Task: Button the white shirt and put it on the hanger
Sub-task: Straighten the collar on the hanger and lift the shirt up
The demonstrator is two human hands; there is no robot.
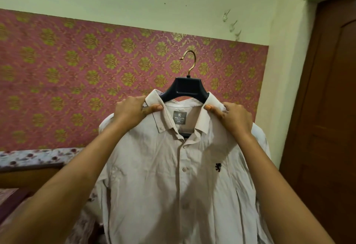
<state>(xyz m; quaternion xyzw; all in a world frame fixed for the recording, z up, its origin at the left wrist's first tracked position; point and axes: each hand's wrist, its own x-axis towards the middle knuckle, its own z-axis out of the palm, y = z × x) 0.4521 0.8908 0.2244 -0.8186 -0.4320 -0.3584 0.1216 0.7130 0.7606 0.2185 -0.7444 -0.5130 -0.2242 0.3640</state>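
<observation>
Two bare forearms reach up from the lower corners of the frame toward its middle. Between them hangs the shirt (173,176), buttoned down the front below an open collar, a small dark emblem on the chest at center right. The left hand (133,111) pinches the left side of the collar, thumb on the front and fingers curled behind; the right hand (234,117) grips the right shoulder beside the collar in the same way, thumb pressed on the cloth. The shirt sits on the hanger (187,88), whose dark neck and gold hook rise above the collar at center. Behind, a bed (28,159) with floral cover shows at lower left, pink patterned wallpaper (77,70) spans the wall, and a brown door (331,108) fills the right edge.
</observation>
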